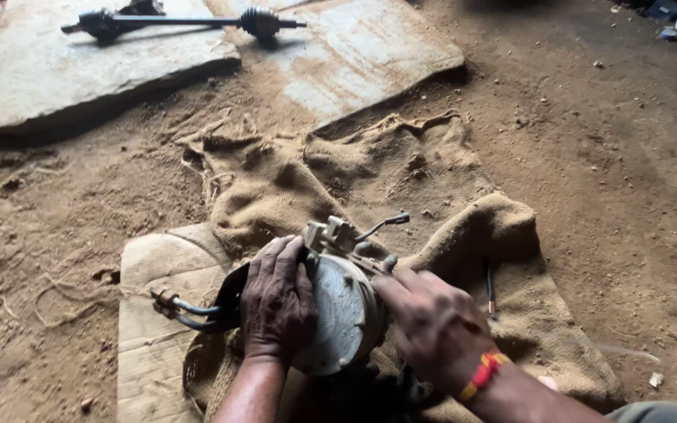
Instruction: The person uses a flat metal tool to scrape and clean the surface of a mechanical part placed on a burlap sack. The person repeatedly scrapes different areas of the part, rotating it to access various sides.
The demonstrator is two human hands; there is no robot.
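Both hands, left hand (277,301) at 9 o'clock and right hand (432,325) at 3 o'clock, have a closed grip on a dusty, grey, round metal part (344,309) with pipes.

Round pale-grey dusty pump housing (342,309), upright on edge over burlap, black hoses at left.

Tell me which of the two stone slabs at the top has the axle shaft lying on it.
The left slab: the dark axle shaft rests mostly on its top face, tip reaching past it. The right slab carries only dust.
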